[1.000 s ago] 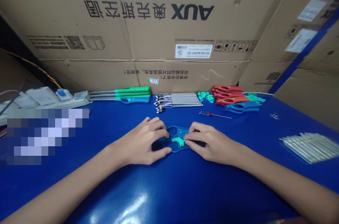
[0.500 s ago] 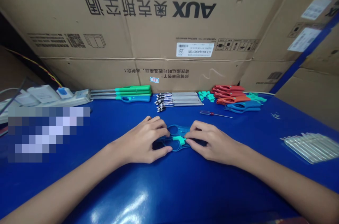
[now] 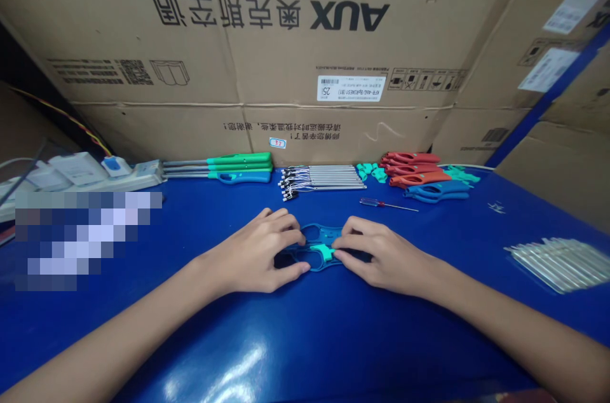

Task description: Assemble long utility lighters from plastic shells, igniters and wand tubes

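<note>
Two blue lighter handle halves lie side by side on the table, a far half (image 3: 328,235) and a near half (image 3: 315,268). My left hand (image 3: 264,252) grips their left end, thumb on the near half and fingers over the far one. At the right end, my right hand (image 3: 374,252) pinches a teal lighter trigger (image 3: 323,252) by its right tip. The trigger rests at the upper edge of the near half, beside its finger loop. My fingers hide both ends of the halves.
Behind lie long lighters (image 3: 248,164), metal rods with wires (image 3: 333,178), teal pieces (image 3: 376,173), red and blue handles (image 3: 414,174) and a screwdriver (image 3: 388,204). Bagged rods (image 3: 562,263) lie right; a power strip (image 3: 138,179) sits left. Cardboard (image 3: 276,85) walls the back.
The teal trigger has turned and shifted slightly against the near half. Both hands stay in almost the same place.
</note>
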Demonstrator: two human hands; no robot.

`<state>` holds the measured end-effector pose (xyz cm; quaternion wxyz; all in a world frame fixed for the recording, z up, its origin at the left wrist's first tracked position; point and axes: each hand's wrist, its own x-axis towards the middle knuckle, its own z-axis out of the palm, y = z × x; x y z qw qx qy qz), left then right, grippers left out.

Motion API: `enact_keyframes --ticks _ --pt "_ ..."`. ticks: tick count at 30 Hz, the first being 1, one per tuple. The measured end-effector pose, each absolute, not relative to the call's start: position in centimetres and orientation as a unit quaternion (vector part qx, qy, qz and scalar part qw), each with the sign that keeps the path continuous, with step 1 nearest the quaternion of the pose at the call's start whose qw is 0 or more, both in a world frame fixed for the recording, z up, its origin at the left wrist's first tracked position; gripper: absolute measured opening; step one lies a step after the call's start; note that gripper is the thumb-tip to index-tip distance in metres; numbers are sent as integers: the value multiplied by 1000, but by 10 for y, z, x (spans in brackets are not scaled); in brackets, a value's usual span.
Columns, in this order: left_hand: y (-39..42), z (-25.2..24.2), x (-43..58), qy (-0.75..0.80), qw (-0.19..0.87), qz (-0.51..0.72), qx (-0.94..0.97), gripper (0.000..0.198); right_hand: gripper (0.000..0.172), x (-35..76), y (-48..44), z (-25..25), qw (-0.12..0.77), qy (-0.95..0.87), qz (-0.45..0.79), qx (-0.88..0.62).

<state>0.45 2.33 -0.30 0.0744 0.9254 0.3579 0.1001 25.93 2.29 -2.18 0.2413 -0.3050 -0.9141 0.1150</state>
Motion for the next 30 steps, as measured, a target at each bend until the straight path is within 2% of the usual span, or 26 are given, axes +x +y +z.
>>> enact_keyframes --ticks 30 --pt "21 -1 6 364 69 89 925 26 21 254 20 -19 224 -917 117 -308"
